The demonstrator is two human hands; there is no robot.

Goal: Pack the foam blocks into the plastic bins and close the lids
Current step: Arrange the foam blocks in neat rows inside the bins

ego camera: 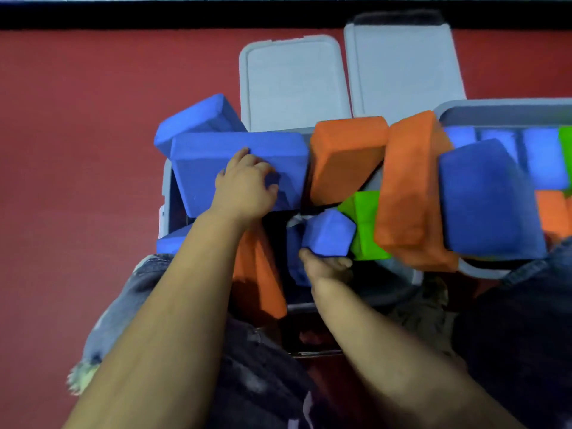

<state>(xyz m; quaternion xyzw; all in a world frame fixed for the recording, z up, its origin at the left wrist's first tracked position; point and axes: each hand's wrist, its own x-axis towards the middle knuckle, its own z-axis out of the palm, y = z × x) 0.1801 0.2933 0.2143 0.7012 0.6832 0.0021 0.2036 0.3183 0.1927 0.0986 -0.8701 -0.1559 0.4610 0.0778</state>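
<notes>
My left hand (pixel 244 184) lies on a large blue foam block (pixel 216 156) atop the grey plastic bin (pixel 166 193) in front of me, fingers curled over the block's face. My right hand (pixel 325 264) holds a small blue block (pixel 329 232) from below, over the bin's dark inside. Orange blocks (pixel 343 159) and a green block (pixel 368 224) are piled across the bin. A long orange block (pixel 408 190) and a dark blue block (pixel 486 199) lie between this bin and a second bin (pixel 507 108) at the right, which holds blue, green and orange blocks.
Two grey lids (pixel 294 85) (pixel 402 69) lie flat on the red floor (pixel 77 134) beyond the bins. Another blue block (pixel 198 119) leans at the bin's far left corner. My knees in jeans frame the near side. A black strip runs along the far edge.
</notes>
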